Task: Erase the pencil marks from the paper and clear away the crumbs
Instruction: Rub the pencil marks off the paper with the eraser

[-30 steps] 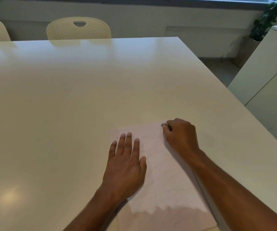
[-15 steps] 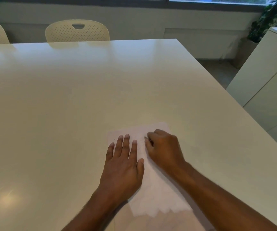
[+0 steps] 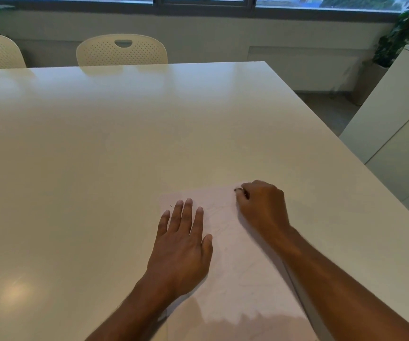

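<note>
A white sheet of paper (image 3: 237, 274) with faint pencil lines lies on the cream table (image 3: 124, 143) near the front edge. My left hand (image 3: 183, 239) lies flat on the paper's left half, fingers straight, pressing it down. My right hand (image 3: 262, 205) is curled at the paper's far right corner and pinches a small eraser (image 3: 239, 190), whose tip just shows past the fingers and touches the sheet. One tiny dark speck (image 3: 171, 206) sits near the paper's far left corner.
Two cream perforated chairs (image 3: 121, 50) stand at the table's far side. A white cabinet (image 3: 400, 114) stands to the right of the table, with a potted plant (image 3: 405, 33) behind it. The table's right edge runs close to my right forearm.
My right hand with the eraser slid left across the paper toward my left hand, then back out to the far right corner. My left hand stayed flat in place.
</note>
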Demonstrator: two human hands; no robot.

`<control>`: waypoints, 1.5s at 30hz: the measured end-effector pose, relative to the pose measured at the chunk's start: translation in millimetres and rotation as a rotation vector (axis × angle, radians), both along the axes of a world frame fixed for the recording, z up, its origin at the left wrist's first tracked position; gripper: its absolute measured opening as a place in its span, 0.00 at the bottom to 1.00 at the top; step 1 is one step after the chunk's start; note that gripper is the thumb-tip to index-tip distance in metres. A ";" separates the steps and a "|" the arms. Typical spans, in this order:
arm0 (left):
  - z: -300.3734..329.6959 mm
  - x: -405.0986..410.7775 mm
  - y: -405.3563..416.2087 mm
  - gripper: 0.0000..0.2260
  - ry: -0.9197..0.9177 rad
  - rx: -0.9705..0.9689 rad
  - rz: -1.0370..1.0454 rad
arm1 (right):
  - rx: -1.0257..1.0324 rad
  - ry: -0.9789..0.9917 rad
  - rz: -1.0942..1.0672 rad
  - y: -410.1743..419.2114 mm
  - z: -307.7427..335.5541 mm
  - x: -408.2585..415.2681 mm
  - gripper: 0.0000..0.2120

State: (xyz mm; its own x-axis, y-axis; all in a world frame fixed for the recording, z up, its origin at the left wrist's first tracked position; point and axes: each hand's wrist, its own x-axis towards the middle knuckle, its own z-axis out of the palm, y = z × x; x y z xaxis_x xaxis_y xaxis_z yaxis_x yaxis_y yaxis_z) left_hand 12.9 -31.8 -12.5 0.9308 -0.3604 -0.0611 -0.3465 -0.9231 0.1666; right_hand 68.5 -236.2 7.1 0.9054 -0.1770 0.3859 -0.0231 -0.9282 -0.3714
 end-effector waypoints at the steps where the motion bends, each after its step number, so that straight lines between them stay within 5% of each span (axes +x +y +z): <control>1: 0.2 0.0 -0.2 0.28 0.000 0.010 0.000 | -0.009 -0.013 0.011 4.9 0.4 -3.4 0.11; 5: 1.6 1.0 -1.0 0.27 -0.004 0.014 0.001 | -0.033 0.062 0.237 32.2 -3.9 -27.6 0.11; 9: 1.5 -0.5 -1.8 0.28 -0.005 0.011 0.001 | -0.010 -0.028 0.000 1.8 2.6 -6.3 0.10; 13: 1.1 0.5 -1.6 0.28 -0.008 0.007 -0.007 | -0.038 0.028 0.202 35.9 -4.7 -32.6 0.10; 18: 1.5 -0.4 -1.4 0.28 -0.008 0.019 -0.012 | 0.000 -0.020 0.001 7.6 0.5 -11.4 0.11; 23: 2.2 -0.4 -0.8 0.29 -0.007 0.009 -0.006 | -0.025 0.036 0.215 35.9 -5.3 -35.2 0.11; 28: 4.6 0.3 -2.9 0.30 0.027 0.028 0.014 | 0.014 -0.015 0.001 6.2 0.0 -9.5 0.11; 33: 2.3 0.9 -2.3 0.30 0.029 0.058 0.014 | 0.002 0.016 0.265 40.3 -8.8 -34.1 0.10; 39: 4.0 0.4 -3.2 0.30 0.032 0.064 0.018 | 0.019 -0.033 0.062 14.4 -4.1 -7.2 0.10; 45: 2.8 0.3 -1.8 0.30 0.031 0.065 0.005 | -0.026 0.054 0.292 42.5 -6.3 -20.9 0.11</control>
